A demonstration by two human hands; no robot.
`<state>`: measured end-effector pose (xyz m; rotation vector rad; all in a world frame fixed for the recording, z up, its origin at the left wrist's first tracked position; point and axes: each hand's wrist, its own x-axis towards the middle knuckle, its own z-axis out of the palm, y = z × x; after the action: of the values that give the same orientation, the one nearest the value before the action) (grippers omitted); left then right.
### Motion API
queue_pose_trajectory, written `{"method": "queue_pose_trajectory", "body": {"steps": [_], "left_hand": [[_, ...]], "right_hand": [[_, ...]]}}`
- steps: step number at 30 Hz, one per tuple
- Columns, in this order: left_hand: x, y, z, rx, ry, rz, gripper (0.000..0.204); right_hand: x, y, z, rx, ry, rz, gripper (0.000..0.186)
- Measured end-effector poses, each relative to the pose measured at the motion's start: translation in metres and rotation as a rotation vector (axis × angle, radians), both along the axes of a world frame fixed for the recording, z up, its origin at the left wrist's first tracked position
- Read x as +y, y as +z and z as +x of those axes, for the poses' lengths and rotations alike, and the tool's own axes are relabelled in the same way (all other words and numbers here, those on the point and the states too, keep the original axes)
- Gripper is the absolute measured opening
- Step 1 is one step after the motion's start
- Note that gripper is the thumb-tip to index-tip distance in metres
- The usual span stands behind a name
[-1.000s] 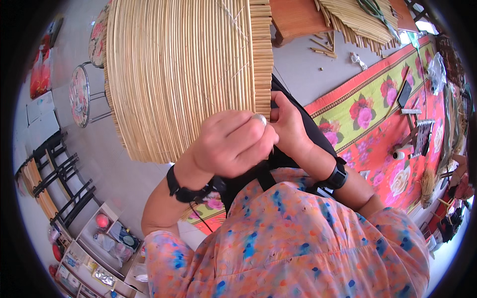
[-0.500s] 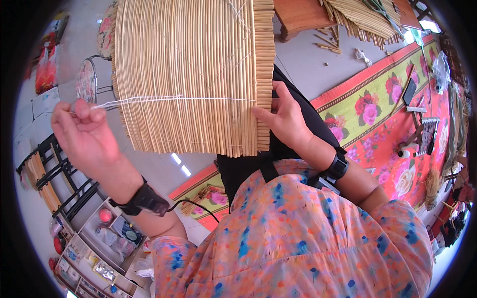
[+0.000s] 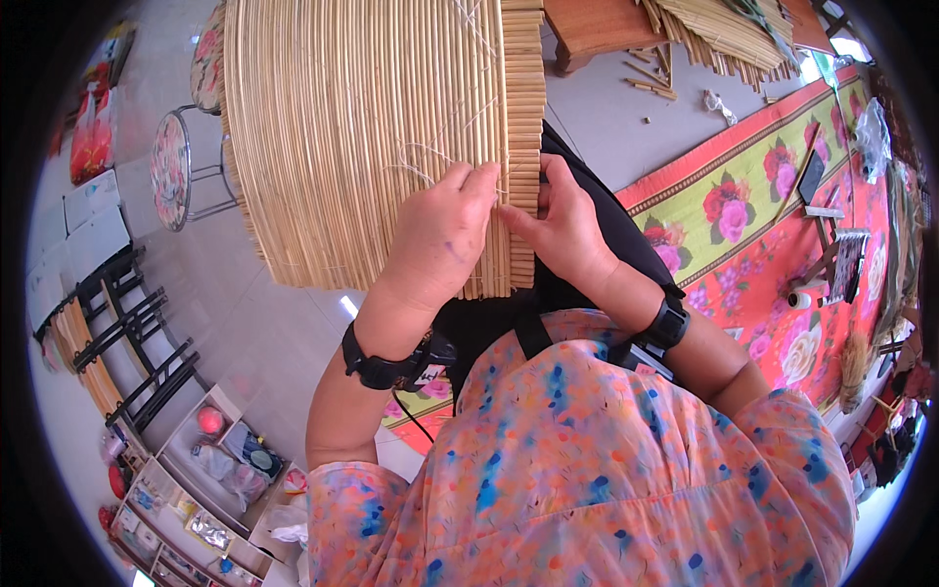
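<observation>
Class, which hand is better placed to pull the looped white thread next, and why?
Probably the left hand: it lies right beside the white thread looped over the reed mat, while the right hand holds the mat's edge.

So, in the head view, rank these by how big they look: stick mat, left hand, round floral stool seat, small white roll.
Largest to smallest:
1. Stick mat, cut off by the top edge
2. Left hand
3. Round floral stool seat
4. Small white roll
</observation>
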<state>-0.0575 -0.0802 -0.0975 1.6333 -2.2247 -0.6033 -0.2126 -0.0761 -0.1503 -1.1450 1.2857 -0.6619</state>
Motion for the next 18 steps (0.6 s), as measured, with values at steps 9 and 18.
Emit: {"method": "queue_pose_trajectory", "body": {"steps": [9,18], "left_hand": [[0.001,0.007,0.015,-0.116,-0.043,0.133,0.007],[-0.007,-0.006,0.02,0.815,0.044,0.53,0.005]], "right_hand": [[-0.007,0.007,-0.003,-0.016,-0.023,0.055,0.05],[-0.006,0.001,-0.003,-0.163,-0.09,0.114,0.046]]}}
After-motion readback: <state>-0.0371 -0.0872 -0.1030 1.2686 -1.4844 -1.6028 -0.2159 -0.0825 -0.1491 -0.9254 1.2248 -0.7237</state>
